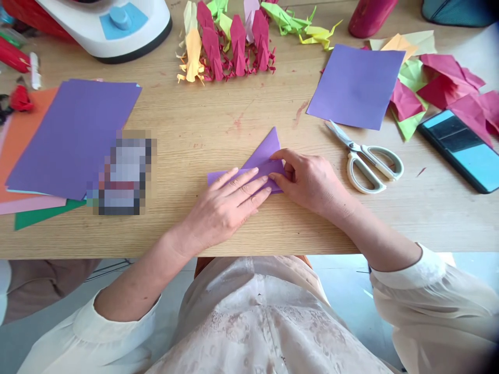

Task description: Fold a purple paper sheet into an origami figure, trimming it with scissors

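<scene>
On my feed, the folded purple paper [267, 150] lies near the front edge of the tabletop [179, 130], one pointed corner aimed at the far side. My left hand [230, 202] presses flat across it, fingers outstretched; my right hand [307, 176] pinches its right edge between thumb and forefinger. I have room ahead toward the paper figures [238, 47]; rightward, scissors [354, 147] lie near my wrist.

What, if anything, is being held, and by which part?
Folded purple paper: the bare right hand pinches its right end; the bare left hand lies flat over its lower left.
</scene>
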Action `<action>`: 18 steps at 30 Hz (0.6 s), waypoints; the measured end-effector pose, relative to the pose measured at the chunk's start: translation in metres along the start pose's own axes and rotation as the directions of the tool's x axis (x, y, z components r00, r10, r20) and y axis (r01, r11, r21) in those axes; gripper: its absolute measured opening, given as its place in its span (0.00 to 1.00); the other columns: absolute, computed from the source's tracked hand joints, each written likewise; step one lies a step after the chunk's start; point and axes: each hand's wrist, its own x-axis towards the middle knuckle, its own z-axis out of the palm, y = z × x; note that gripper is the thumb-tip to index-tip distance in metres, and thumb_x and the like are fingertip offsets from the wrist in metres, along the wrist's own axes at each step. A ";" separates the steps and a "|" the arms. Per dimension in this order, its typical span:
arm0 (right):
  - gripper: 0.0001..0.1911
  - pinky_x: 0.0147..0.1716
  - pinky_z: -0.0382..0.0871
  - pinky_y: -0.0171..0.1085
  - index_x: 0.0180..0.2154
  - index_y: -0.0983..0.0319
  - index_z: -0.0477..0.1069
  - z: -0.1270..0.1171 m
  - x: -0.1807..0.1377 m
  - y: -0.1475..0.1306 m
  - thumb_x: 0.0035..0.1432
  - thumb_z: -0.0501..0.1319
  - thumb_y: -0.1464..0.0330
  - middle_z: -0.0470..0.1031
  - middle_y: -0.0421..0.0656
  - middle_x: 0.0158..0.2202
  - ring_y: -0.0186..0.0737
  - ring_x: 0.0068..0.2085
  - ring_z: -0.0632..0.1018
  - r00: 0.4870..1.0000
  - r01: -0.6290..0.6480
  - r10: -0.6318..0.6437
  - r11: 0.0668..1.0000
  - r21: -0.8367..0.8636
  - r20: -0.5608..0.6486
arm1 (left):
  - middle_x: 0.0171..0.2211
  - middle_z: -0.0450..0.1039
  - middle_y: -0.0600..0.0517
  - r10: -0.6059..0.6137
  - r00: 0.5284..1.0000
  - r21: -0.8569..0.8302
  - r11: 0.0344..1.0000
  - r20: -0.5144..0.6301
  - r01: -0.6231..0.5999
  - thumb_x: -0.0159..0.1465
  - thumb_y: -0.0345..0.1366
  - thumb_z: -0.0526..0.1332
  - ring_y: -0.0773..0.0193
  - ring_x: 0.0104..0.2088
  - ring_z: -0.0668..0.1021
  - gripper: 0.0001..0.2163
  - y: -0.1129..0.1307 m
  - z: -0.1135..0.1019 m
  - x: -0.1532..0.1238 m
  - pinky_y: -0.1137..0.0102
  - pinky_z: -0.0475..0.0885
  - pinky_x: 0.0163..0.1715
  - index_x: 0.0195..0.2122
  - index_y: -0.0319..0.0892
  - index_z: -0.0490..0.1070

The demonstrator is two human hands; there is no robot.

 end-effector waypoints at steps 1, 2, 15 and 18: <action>0.15 0.30 0.60 0.36 0.49 0.61 0.72 0.000 0.000 0.000 0.60 0.61 0.66 0.76 0.40 0.30 0.38 0.28 0.72 1.000 0.003 -0.003 1.000 0.003 0.001 | 0.66 0.64 0.45 0.003 0.999 0.004 1.000 0.035 -0.003 0.71 0.30 0.55 0.51 0.68 0.64 0.22 0.002 0.001 0.000 0.51 0.59 0.66 0.65 0.42 0.62; 0.15 0.30 0.60 0.36 0.49 0.61 0.72 0.000 0.001 0.000 0.60 0.61 0.66 0.76 0.40 0.30 0.38 0.27 0.72 1.000 0.006 -0.006 1.000 0.007 0.000 | 0.67 0.62 0.44 -0.007 0.998 0.007 1.000 0.069 0.006 0.71 0.31 0.56 0.50 0.68 0.63 0.23 0.003 0.002 -0.001 0.51 0.59 0.67 0.67 0.42 0.60; 0.19 0.43 0.73 0.43 0.51 0.58 0.73 -0.026 -0.041 0.032 0.64 0.52 0.77 0.75 0.49 0.49 0.44 0.46 0.78 0.969 0.247 -0.239 0.952 0.182 -0.064 | 0.70 0.55 0.44 -0.017 0.982 -0.033 0.999 0.186 0.024 0.71 0.34 0.54 0.51 0.70 0.59 0.25 -0.004 0.008 -0.004 0.51 0.56 0.68 0.69 0.41 0.57; 0.24 0.51 0.71 0.48 0.56 0.59 0.71 -0.023 -0.044 0.038 0.63 0.51 0.80 0.73 0.51 0.56 0.49 0.54 0.75 0.943 0.332 -0.331 0.933 0.141 -0.034 | 0.70 0.55 0.44 -0.011 0.980 -0.025 1.000 0.197 0.017 0.72 0.35 0.53 0.51 0.70 0.58 0.25 -0.005 0.009 -0.004 0.51 0.55 0.68 0.70 0.41 0.56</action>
